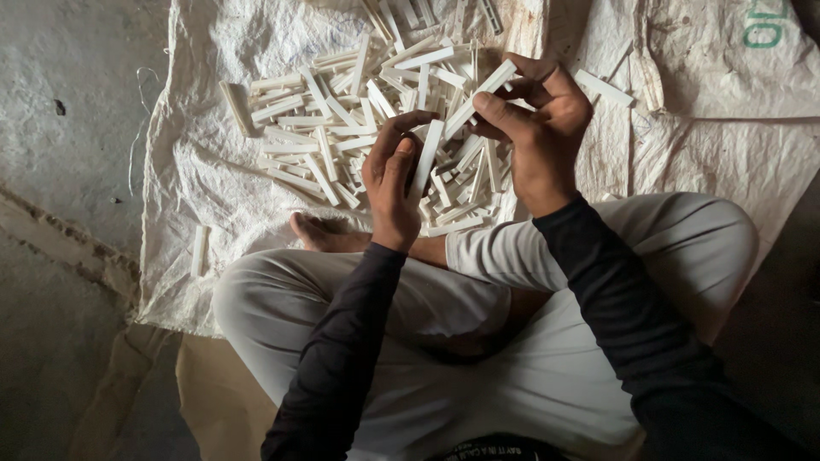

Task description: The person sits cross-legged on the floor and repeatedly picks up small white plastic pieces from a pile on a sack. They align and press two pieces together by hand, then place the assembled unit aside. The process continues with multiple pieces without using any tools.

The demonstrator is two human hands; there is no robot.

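I sit cross-legged on the floor above a heap of white plastic strips (pixel 342 128) spread on a white woven sack (pixel 196 196). My left hand (pixel 391 183) pinches one white strip (pixel 426 158) upright between thumb and fingers. In my right hand (pixel 538 128) another white strip (pixel 478 96) slants up to the right. The lower end of that strip sits close to the top of the left one. Both hands hover just over the near edge of the heap.
A single strip (pixel 198 249) lies apart at the sack's left edge, another strip (pixel 605 88) to the right of my right hand. Grey concrete floor (pixel 68 128) stretches on the left. My bare foot (pixel 320 235) rests on the sack below the heap.
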